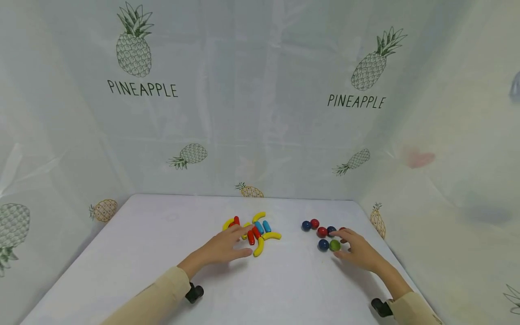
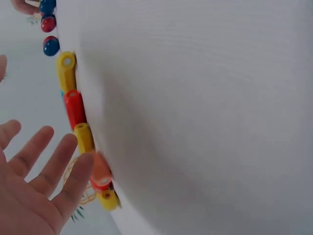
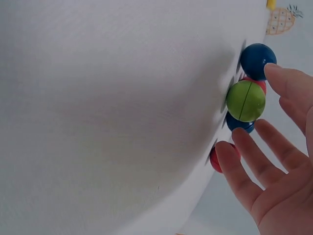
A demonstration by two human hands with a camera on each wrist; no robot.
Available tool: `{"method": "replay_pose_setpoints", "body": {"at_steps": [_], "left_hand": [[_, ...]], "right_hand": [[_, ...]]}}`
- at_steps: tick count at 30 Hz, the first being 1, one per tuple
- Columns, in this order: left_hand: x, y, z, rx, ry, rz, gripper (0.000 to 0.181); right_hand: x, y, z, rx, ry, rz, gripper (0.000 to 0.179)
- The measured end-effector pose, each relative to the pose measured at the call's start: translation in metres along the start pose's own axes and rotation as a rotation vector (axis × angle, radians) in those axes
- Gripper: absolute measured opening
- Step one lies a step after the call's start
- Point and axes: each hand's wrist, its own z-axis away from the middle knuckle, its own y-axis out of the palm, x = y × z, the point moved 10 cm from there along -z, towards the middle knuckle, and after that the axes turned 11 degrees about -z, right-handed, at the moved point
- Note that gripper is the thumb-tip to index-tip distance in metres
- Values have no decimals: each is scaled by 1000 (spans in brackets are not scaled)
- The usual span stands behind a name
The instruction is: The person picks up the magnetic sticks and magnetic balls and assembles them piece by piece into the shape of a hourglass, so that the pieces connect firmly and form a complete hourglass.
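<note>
My left hand [image 1: 219, 247] hovers over a loose cluster of small pieces, fingers spread and slightly bent, with nothing held. The cluster has yellow banana-shaped pieces [image 1: 258, 247], red rounded sticks [image 1: 251, 238] and blue ones [image 1: 266, 226]; the hand hides part of it. On the right, my right hand [image 1: 358, 252] reaches over a group of balls with loosely bent fingers. Its thumb and fingers stand around the green ball [image 3: 246, 101], without a visible grip. Dark blue balls [image 1: 306, 225] and red balls [image 1: 314, 223] lie near it, some partly covered by the fingers.
Both groups lie on a white table [image 1: 162, 253], with a strip of bare surface between them. Behind and beside the table hangs a pale curtain [image 1: 252, 113] printed with pineapples. A black device [image 1: 194, 293] is strapped at the left wrist, another [image 1: 381, 308] at the right.
</note>
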Motion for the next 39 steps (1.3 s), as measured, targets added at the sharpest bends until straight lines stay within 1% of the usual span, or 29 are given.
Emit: {"method": "replay_pose_setpoints", "body": {"at_steps": [4, 7, 10, 14, 18, 22, 28, 31, 34, 39], "left_hand": [[-2, 8, -10, 20, 17, 59, 80], [-4, 14, -17, 32, 29, 88, 80], [-6, 19, -23, 42, 35, 96, 80], [-9, 22, -28, 44, 35, 86, 79], [-14, 23, -32, 42, 30, 70, 76], [-17, 22, -36, 36, 18, 31, 72], [-13, 25, -41, 36, 11, -10, 63], [-11, 27, -42, 45, 9, -9, 63], [-10, 29, -42, 62, 12, 12, 62], [-14, 29, -43, 90, 33, 57, 60]], "right_hand": [[-2, 3, -1, 12, -12, -22, 53], [-5, 4, -2, 23, -6, -29, 52], [-8, 5, -3, 35, 6, -45, 50], [-10, 8, -4, 43, 16, -68, 48], [-11, 9, -5, 41, 49, -78, 45], [-12, 9, -4, 47, 82, -81, 40], [-14, 11, -5, 61, 98, -69, 34], [-15, 11, -4, 61, 108, -60, 33], [-16, 11, -4, 57, 131, -52, 32], [-14, 8, -2, 45, 163, -60, 32]]}}
